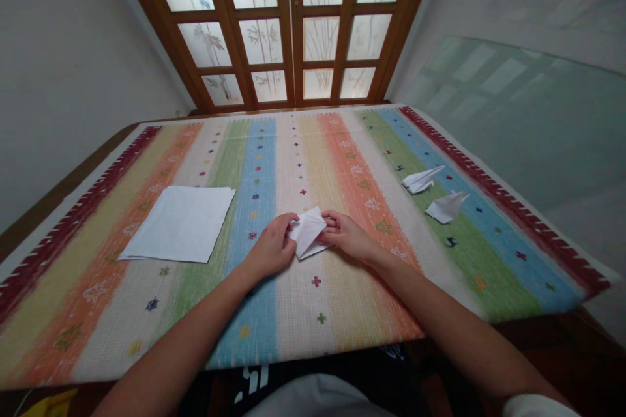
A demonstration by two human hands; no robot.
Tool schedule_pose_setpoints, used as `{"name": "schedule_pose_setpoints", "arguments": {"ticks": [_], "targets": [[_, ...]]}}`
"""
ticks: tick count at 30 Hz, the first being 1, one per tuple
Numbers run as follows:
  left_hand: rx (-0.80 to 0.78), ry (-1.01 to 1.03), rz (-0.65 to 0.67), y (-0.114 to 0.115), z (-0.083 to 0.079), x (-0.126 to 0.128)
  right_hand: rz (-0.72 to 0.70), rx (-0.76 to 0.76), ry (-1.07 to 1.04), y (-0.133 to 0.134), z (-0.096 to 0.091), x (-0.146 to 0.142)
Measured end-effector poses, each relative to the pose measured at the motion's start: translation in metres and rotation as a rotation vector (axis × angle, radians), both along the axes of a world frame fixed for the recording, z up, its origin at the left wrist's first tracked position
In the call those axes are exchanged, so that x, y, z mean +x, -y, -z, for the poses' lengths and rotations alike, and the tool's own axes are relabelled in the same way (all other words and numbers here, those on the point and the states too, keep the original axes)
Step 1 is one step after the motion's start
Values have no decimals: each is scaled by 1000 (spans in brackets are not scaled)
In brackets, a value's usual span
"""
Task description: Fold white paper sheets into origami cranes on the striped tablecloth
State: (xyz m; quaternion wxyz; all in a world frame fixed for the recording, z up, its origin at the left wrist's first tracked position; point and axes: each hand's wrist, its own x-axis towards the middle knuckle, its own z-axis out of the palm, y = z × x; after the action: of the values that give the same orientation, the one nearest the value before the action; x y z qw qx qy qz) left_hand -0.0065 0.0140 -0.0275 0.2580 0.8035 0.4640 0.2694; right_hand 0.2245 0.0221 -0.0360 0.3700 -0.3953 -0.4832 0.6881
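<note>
Striped rug (288,319), edges well off: we log folded paper (307,232) pinched by left hand (271,247), right hand (346,236); paper stack (178,225) just left, two paper planes (419,179) right.

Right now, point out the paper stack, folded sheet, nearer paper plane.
Paper stack (178,225): head view, middle of top sheet.
Folded sheet (307,229): head view, middle of upper face.
Nearer paper plane (445,209): head view, middle of body.

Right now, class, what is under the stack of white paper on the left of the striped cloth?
The stack of white paper rests on the striped cloth; whatever pattern lies beneath the sheets is covered.
</note>
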Motion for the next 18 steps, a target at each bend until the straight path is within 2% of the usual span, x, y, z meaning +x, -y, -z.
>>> {"name": "schedule_pose_setpoints", "arguments": {"ticks": [7,10,14,18], "targets": [[81,-50,12,-1,2,-1,-118,-58,-27,4,-7,2],[122,-62,28,-3,4,-3,-150,-27,-5,4,-12,6],[123,-47,49,-4,5,-5,-35,49,132,6,-12,1],[110,-38,59,-3,4,-7,44,74,127,7,-10,-5]]}}
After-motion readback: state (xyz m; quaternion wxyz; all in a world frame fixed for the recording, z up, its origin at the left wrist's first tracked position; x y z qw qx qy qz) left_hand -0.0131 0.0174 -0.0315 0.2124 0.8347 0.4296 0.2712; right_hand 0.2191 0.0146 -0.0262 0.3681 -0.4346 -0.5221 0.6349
